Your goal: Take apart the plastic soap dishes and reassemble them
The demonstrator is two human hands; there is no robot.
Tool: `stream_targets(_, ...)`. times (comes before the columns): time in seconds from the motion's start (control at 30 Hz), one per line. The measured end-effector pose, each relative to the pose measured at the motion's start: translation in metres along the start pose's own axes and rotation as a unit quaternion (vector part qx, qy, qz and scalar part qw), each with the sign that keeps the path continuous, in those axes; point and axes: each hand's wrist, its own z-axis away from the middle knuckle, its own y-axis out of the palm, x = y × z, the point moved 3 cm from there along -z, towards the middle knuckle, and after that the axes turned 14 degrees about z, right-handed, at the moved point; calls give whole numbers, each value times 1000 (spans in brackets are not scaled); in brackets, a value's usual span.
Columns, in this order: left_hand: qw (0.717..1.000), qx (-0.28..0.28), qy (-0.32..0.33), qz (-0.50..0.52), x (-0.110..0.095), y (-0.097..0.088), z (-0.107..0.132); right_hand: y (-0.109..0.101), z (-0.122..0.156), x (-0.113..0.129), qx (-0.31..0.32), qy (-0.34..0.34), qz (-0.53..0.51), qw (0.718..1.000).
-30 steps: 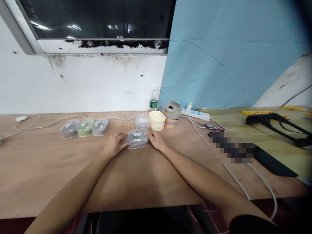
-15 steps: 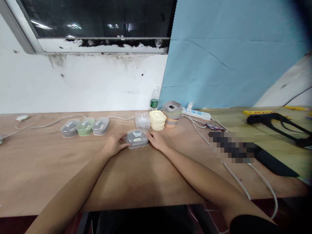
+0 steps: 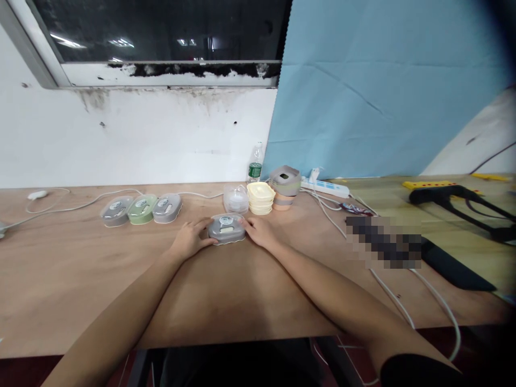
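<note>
A grey oval box with a clear lid [image 3: 227,230] lies on the table before me, a round label on its top. My left hand [image 3: 191,238] is curved around its left end, thumb at the front and fingers toward the back. At the right end, my right hand [image 3: 259,231] grips the box with its fingertips on the lid's edge. Just behind it are a stack of clear lids [image 3: 236,200], a stack of pale yellow trays [image 3: 261,199] and a stack of grey, green and orange rims [image 3: 285,181].
To the left stand two grey lidded boxes [image 3: 116,211] [image 3: 167,208] with a green lidded box [image 3: 142,209] between them. A bottle [image 3: 255,163] and a power strip [image 3: 325,187] are near the wall. White cables [image 3: 391,298] and a black object [image 3: 457,266] lie at right.
The fingers of my left hand have stretched slightly farther along the box's back left edge. My right hand and the box stay almost in place.
</note>
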Motion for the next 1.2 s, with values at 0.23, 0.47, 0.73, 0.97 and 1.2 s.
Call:
stream_targets(0.23,1000,-5,-6,10,4,2,2,1,2,-1,1,-19,0,1000)
stream_targets(0.47,1000,-11,-3,18,6,1,1,-1,5,2,-17,-28,41,999)
stream_targets(0.73,1000,-18,-2,21,6,1,2,1,2,0,-12,-22,10,1000)
stream_targets(0.97,999,36,22,14,-6,0,2,2,3,-1,12,-73,-31,997)
stream_targets(1.2,998,-12,-14,-55,0,-6,0,2,4,1,17,-73,-50,996)
